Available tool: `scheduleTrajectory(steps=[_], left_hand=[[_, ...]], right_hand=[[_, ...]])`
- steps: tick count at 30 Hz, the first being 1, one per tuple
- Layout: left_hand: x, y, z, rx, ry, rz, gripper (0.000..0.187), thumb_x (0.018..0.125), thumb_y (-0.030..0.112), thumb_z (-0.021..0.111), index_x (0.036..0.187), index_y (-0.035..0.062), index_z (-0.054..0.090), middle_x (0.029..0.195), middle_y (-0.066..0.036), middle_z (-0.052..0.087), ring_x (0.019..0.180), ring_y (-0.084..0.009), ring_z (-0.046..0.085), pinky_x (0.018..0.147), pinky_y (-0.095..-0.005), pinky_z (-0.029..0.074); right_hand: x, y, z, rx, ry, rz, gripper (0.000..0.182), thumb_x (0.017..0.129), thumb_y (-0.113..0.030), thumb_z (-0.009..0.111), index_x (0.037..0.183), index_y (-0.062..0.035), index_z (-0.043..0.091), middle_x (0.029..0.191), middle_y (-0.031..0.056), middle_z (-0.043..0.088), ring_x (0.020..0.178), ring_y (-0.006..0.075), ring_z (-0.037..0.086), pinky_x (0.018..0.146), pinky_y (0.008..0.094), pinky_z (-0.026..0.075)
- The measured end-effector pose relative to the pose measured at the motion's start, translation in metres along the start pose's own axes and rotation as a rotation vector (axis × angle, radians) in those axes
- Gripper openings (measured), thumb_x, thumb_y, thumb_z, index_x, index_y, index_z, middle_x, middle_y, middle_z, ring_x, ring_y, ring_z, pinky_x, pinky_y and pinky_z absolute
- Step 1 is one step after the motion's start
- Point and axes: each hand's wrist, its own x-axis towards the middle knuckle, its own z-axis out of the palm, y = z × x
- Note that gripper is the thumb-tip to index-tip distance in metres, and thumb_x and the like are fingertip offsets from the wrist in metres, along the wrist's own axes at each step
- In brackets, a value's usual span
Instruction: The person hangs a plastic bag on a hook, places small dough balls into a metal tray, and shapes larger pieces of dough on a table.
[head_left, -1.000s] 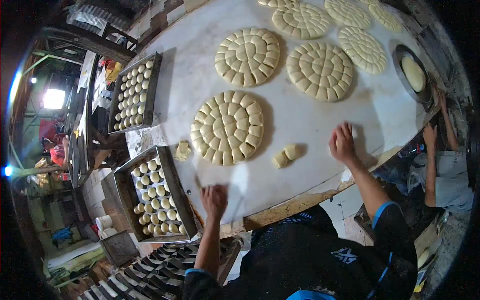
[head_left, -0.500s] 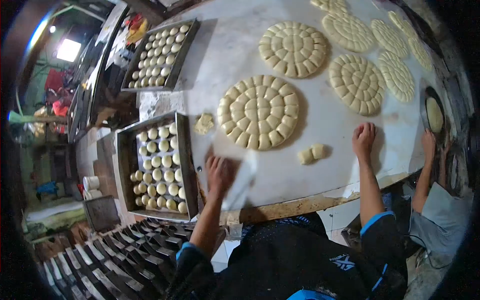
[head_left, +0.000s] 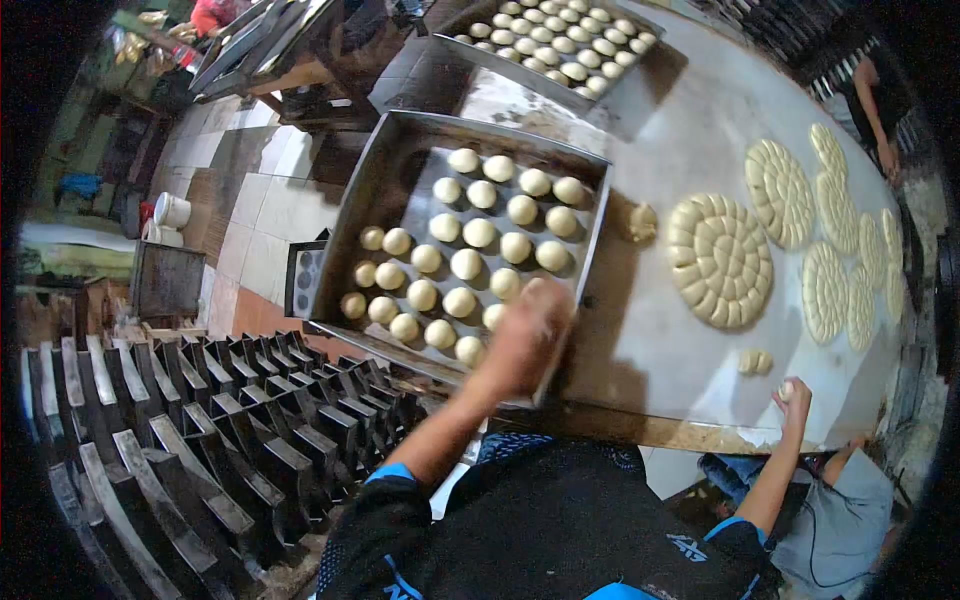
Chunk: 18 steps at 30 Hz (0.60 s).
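Note:
My left hand (head_left: 532,335) is over the near right corner of a metal tray (head_left: 398,122) that holds rows of round dough balls (head_left: 465,264). Motion smears its fingers, so whether a ball is in them does not show. Near the table's front edge, my right hand (head_left: 796,402) is closed on a small pale dough ball (head_left: 786,390). Just beyond that hand lie small dough pieces (head_left: 755,362), joined side by side. A large round of cut dough (head_left: 719,260) rests farther back, with a rough dough scrap (head_left: 642,222) to its left.
Several more cut rounds (head_left: 779,193) lie across the table (head_left: 660,380). A second tray of balls (head_left: 560,45) stands at the back. Dark metal moulds (head_left: 230,450) are stacked at lower left. Another person's arm (head_left: 876,120) shows at upper right, and a person in grey (head_left: 840,520) sits at right.
The view has swung left toward the tray. My left hand has gone from the tabletop to above the tray. A dough ball now shows in my right hand, which has turned over.

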Motion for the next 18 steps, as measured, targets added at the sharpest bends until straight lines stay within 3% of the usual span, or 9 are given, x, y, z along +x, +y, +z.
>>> scheduleTrajectory(steps=[2,5,7,9,10,11,13,15,18], left_hand=[[0.032,-0.046,-0.081,0.271,0.277,-0.039,0.047,0.075,-0.004,0.062,0.121,0.0049,0.056,0.107,-0.018,0.057,0.098,-0.0344,0.057,0.082,-0.0411,0.048],[0.06,-0.182,-0.15,0.415,0.457,-0.092,0.036,0.078,0.0,0.066,0.114,0.0019,0.06,0.1,-0.019,0.058,0.081,-0.0333,0.06,0.073,-0.0389,0.051],[0.063,-0.212,-0.169,0.35,0.23,-0.323,0.036,0.082,0.006,0.064,0.117,0.0,0.058,0.109,-0.024,0.057,0.1,-0.0411,0.058,0.086,-0.0442,0.05],[0.059,-0.212,-0.183,0.443,0.038,-0.306,0.046,0.081,0.01,0.066,0.123,-0.0025,0.054,0.113,-0.028,0.055,0.105,-0.0448,0.056,0.091,-0.0458,0.047],[0.055,-0.2,-0.183,0.384,0.157,-0.309,0.057,0.081,0.012,0.068,0.132,-0.0018,0.046,0.117,-0.028,0.053,0.11,-0.0456,0.053,0.094,-0.0461,0.046],[0.049,-0.19,-0.188,0.346,0.173,-0.337,0.065,0.081,0.013,0.068,0.137,-0.0005,0.039,0.12,-0.029,0.051,0.114,-0.044,0.052,0.097,-0.0447,0.045],[0.036,-0.176,-0.196,0.356,0.327,-0.223,0.066,0.082,0.014,0.068,0.139,0.0014,0.037,0.122,-0.027,0.051,0.113,-0.0429,0.053,0.097,-0.0438,0.045],[0.015,-0.136,-0.209,0.247,0.415,-0.253,0.062,0.083,0.014,0.069,0.137,0.0029,0.041,0.12,-0.023,0.054,0.11,-0.0399,0.056,0.095,-0.0426,0.047],[-0.012,-0.102,-0.205,0.281,0.458,-0.342,0.051,0.083,0.012,0.07,0.129,0.0026,0.051,0.115,-0.016,0.057,0.1,-0.0286,0.06,0.087,-0.0366,0.05]], right_hand=[[-0.032,-0.033,0.075,0.062,-0.26,-0.288,0.024,0.092,-0.024,0.058,0.104,-0.0041,0.063,0.098,0.0079,0.061,0.089,0.0177,0.06,0.069,0.0365,0.056],[-0.191,-0.149,0.24,-0.135,-0.554,-0.711,0.036,0.092,-0.016,0.057,0.125,0.0009,0.055,0.115,0.0102,0.06,0.111,0.0208,0.056,0.094,0.0322,0.048],[-0.289,-0.2,0.337,0.001,-0.67,-1.135,0.039,0.083,-0.003,0.065,0.121,0.0002,0.056,0.115,0.0118,0.06,0.109,0.0225,0.058,0.093,0.0347,0.048],[-0.357,-0.24,0.41,-0.048,-0.664,-1.627,0.034,0.077,-0.008,0.07,0.109,-0.003,0.059,0.104,0.0159,0.061,0.102,0.0315,0.06,0.093,0.0381,0.047],[-0.368,-0.239,0.455,-0.005,-0.7,-1.761,0.034,0.077,-0.014,0.073,0.107,-0.0017,0.061,0.105,0.015,0.061,0.098,0.0274,0.062,0.085,0.036,0.05],[-0.383,-0.234,0.499,0.091,-0.849,-1.655,0.032,0.076,-0.017,0.073,0.102,-0.0027,0.063,0.102,0.0139,0.063,0.103,0.032,0.061,0.094,0.0416,0.047],[-0.375,-0.212,0.576,-0.197,-0.947,-1.73,0.037,0.078,-0.021,0.073,0.107,-0.0026,0.062,0.112,0.0154,0.062,0.102,0.032,0.062,0.089,0.0396,0.049],[-0.369,-0.199,0.579,-0.662,-0.881,-1.902,0.041,0.076,-0.028,0.073,0.106,-0.0017,0.065,0.11,0.0152,0.063,0.115,0.033,0.056,0.106,0.0455,0.037],[-0.344,-0.181,0.509,-0.239,-0.82,-1.8,0.03,0.073,-0.021,0.072,0.096,-0.0016,0.066,0.103,0.0158,0.065,0.11,0.0344,0.057,0.102,0.0445,0.041]])
